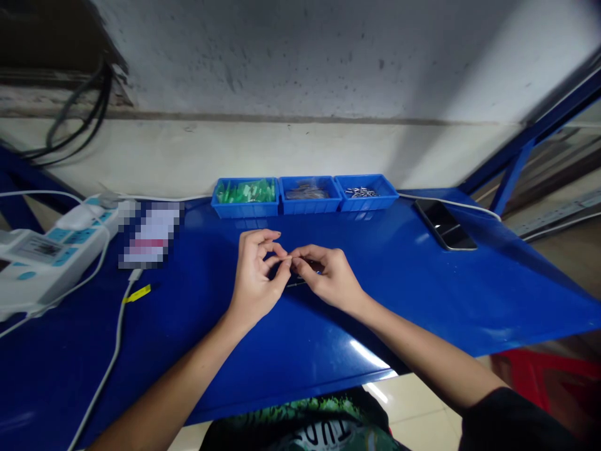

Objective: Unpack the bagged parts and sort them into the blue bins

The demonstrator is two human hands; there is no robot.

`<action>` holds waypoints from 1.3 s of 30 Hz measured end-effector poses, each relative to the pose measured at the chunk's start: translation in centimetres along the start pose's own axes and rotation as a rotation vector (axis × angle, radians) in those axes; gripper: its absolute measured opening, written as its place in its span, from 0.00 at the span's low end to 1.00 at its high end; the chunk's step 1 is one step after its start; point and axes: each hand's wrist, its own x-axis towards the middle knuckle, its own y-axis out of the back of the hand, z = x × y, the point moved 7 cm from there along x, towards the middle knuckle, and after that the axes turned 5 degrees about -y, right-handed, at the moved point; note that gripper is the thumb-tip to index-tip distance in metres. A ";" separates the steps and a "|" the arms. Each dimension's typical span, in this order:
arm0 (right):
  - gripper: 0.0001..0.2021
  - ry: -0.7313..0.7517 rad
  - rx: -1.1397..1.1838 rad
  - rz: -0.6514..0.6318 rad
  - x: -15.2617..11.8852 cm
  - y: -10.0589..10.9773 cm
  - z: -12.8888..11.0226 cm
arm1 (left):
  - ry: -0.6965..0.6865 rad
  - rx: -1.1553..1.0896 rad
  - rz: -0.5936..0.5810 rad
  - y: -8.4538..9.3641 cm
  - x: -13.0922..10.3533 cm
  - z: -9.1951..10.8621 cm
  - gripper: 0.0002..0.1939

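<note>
My left hand (257, 272) and my right hand (331, 275) meet fingertip to fingertip above the middle of the blue table (300, 351). Thumb and index finger are pinched together on each hand, while the left hand's other fingers curl loosely. Whatever sits between the fingertips is too small and too covered to name. A thin dark sliver shows beneath the fingers, partly hidden by them. Beyond the hands stand three blue bins: one with green pieces (246, 191), a middle one with greyish flat pieces (307, 190), and one with small shiny metal pins (360, 192).
At the left lie a white power strip (79, 241), a blurred-out phone-like item (153, 235) and a white cable (117, 338) with a yellow tag (138, 293). A black phone (446, 224) rests at the right. Behind the bins rises a wall; a red stool (544, 382) stands below right.
</note>
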 end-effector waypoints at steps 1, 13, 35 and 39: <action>0.10 0.004 -0.015 -0.002 0.0 0.0 -0.1 | -0.031 0.031 -0.012 0.0 0.0 0.1 0.21; 0.09 0.056 -0.101 0.116 -0.4 0.2 -0.2 | -0.216 0.243 -0.033 -0.4 -0.6 1.0 0.23; 0.14 -0.299 0.834 0.042 0.8 0.1 2.1 | 0.256 0.012 0.071 0.4 -0.5 -2.2 0.12; 0.13 -0.260 0.829 0.023 1.0 0.1 2.0 | 0.504 -0.284 0.062 -0.5 -0.9 -3.6 0.08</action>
